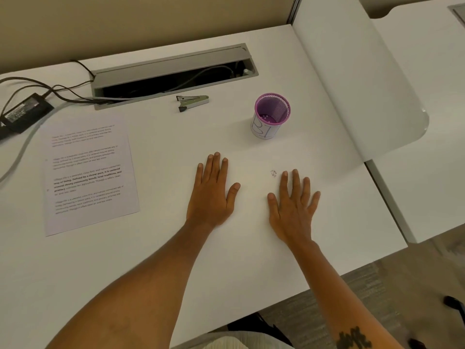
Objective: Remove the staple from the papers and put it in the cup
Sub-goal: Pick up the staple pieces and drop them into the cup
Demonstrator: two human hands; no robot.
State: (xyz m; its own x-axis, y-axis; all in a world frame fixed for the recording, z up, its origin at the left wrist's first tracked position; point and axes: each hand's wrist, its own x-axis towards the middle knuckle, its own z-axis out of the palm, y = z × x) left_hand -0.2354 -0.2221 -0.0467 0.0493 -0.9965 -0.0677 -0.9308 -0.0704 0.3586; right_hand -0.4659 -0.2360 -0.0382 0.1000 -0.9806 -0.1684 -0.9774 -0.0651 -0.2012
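The printed papers (89,172) lie flat on the left part of the white desk (176,248); I cannot make out a staple on them. A purple mesh cup (271,115) with a white paper label stands upright at the right back. A small grey staple remover (192,102) lies between the papers and the cup, near the cable slot. My left hand (214,192) rests palm down on the desk, fingers apart, holding nothing. My right hand (293,206) lies flat beside it, also empty. A tiny dark speck (273,173) sits just beyond my right fingertips.
An open grey cable slot (173,74) runs along the desk's back. A black power adapter (24,113) and cables (57,90) lie at the far left. A white divider panel (352,79) rises on the right, with another desk (427,172) beyond it.
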